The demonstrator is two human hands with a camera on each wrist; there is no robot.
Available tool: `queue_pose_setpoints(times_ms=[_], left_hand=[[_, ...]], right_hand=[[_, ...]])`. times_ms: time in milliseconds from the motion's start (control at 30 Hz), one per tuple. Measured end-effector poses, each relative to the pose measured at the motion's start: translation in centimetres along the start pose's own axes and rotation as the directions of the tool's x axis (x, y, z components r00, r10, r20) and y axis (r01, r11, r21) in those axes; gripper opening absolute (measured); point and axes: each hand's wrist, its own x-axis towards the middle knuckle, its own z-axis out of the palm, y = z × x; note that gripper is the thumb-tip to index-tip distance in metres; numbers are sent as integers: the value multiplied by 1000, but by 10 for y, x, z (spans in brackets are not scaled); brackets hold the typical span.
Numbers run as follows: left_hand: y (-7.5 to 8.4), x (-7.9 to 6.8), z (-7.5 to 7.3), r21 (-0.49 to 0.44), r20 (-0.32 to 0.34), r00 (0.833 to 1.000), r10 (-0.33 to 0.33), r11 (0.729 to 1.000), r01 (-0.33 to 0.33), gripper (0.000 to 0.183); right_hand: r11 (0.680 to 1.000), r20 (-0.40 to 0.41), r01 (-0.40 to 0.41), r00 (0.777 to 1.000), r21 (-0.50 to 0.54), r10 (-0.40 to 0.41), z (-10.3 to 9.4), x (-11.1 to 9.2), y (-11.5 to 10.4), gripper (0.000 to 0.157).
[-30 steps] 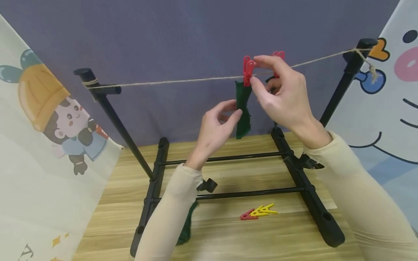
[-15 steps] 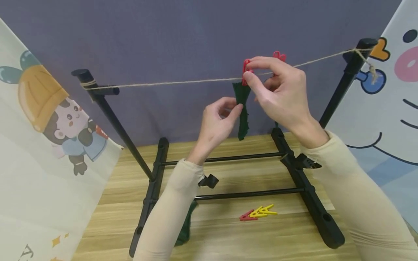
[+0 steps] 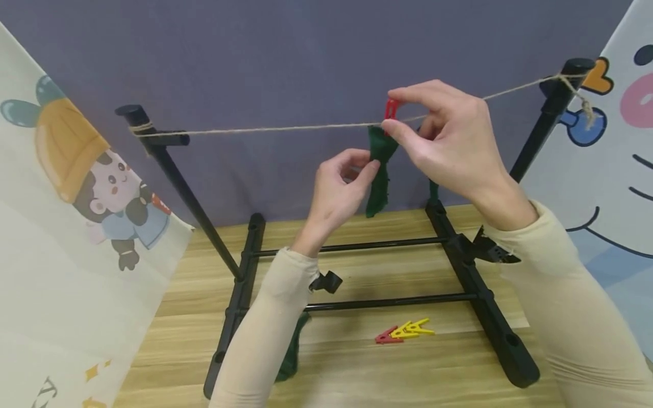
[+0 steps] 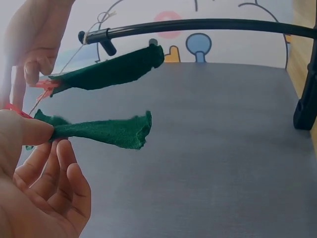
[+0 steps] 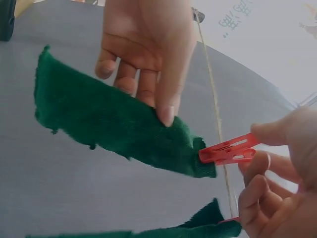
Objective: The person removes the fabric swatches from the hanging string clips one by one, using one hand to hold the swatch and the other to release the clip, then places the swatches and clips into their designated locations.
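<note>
My left hand pinches a narrow green cloth between thumb and fingers, just below the string. At the cloth's upper end my right hand holds a red clothespin by its handles. In the right wrist view the clothespin's tip sits on the end of the cloth, close to the string. A second green cloth hangs farther along the string from another red clothespin; in the head view my right hand mostly hides it.
The string runs between two black posts of a frame standing on the wooden table. Yellow clothespins and a red clothespin lie at the front. More green cloth lies partly behind my left sleeve.
My right hand shifts slightly left, then back right, regripping the red clothespin. The farther clothespin, visible before, is now behind that hand. My left hand stays on the cloth, which swings a little.
</note>
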Motion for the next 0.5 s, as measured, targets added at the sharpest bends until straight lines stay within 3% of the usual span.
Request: queue_pose_setpoints(times_ms=[233,500], left_hand=[[-3,0,0,8,-6,1000,-4,1000,4,21],[-5,0,3,-17,-19,1000,6,1000,-6,23]], right_hand=[[1000,-35,4,999,-27,-5,-2,1,0,27],[986,-117,167,979,1,-166,3,1,7,23]])
